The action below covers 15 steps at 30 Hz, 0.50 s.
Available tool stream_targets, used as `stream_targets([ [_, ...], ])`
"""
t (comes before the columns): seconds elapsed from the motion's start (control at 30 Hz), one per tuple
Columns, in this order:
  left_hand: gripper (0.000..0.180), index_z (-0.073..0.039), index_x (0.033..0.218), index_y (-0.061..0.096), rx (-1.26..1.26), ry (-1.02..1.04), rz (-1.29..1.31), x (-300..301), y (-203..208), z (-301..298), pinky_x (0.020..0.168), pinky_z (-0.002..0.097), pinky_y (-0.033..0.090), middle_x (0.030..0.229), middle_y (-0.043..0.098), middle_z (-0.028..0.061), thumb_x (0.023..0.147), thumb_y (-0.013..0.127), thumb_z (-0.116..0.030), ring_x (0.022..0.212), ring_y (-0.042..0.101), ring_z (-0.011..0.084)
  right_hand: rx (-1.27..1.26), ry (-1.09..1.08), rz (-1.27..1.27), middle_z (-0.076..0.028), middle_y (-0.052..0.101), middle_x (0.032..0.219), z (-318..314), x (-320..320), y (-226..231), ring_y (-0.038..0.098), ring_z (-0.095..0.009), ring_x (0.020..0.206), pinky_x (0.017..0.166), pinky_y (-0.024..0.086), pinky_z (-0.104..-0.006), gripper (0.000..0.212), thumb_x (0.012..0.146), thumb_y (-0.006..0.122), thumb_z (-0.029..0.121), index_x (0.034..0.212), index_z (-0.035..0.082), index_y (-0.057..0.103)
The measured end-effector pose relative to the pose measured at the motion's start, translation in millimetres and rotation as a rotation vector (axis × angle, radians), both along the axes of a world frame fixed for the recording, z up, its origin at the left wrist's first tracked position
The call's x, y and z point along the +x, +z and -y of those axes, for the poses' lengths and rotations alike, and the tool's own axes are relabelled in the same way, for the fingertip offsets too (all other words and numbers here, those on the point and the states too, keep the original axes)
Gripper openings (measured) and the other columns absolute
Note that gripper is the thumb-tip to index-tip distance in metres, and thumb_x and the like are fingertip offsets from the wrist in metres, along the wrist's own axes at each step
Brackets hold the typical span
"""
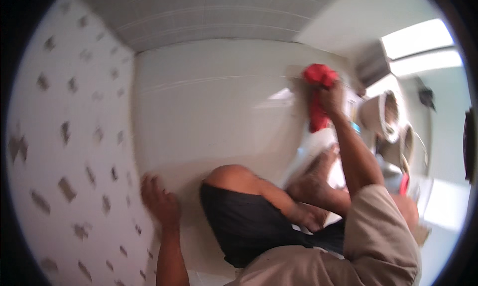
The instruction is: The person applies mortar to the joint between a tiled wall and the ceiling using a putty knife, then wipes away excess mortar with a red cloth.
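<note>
My right hand is closed around a bunched red cloth at the right edge of the pale, shiny surface. Part of the cloth bulges out beyond the fingers and part hangs toward me. Off to the left, my left hand is open, its fingers stretched out and slightly blurred. It holds nothing and is close to the foot of the white wall with grey-brown patches; whether it touches the surface I cannot tell.
My bent legs and bare feet lie close in front of me. At right stand a round, white-rimmed container and other blurred items. A grey tiled wall closes the far side.
</note>
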<state>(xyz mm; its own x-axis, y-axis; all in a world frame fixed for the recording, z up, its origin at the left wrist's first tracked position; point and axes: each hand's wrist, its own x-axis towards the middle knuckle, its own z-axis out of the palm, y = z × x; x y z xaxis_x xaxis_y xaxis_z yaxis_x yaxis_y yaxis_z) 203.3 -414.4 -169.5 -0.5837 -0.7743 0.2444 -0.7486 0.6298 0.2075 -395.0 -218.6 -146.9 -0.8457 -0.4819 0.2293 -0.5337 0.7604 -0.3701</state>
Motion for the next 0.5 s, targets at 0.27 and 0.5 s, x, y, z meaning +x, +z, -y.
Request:
stream_targets([
  [0.27, 0.051, -0.008, 0.143, 0.052, 0.158, 0.098, 0.056, 4.8, -5.7, -2.7, 0.123, 0.0563, 0.021, 0.161, 0.038, 0.0132, 0.094, 0.046, -0.022, 0.151, 0.033, 0.0343, 0.24, 0.403, -0.26, -0.016, 0.056, 0.139, 39.7, 82.2, -9.5, 0.052, -0.042, 0.127, 0.105, 0.045, -0.0543, 0.06, 0.075, 0.081, 0.023, 0.131, 0.013, 0.065],
  [0.5, 0.052, -0.01, 0.143, 0.052, 0.165, 0.129, 0.042, 9.4, -0.6, -0.1, 0.123, 0.0566, 0.023, 0.162, 0.037, 0.0116, 0.093, 0.048, -0.021, 0.152, 0.032, 0.0313, 0.353, 0.317, -0.186, -0.016, 0.056, 0.14, 46.2, 38.1, -0.2, 0.05, -0.043, 0.131, 0.11, 0.044, -0.0497, 0.064, 0.076, 0.078, 0.021, 0.136, 0.009, 0.061],
])
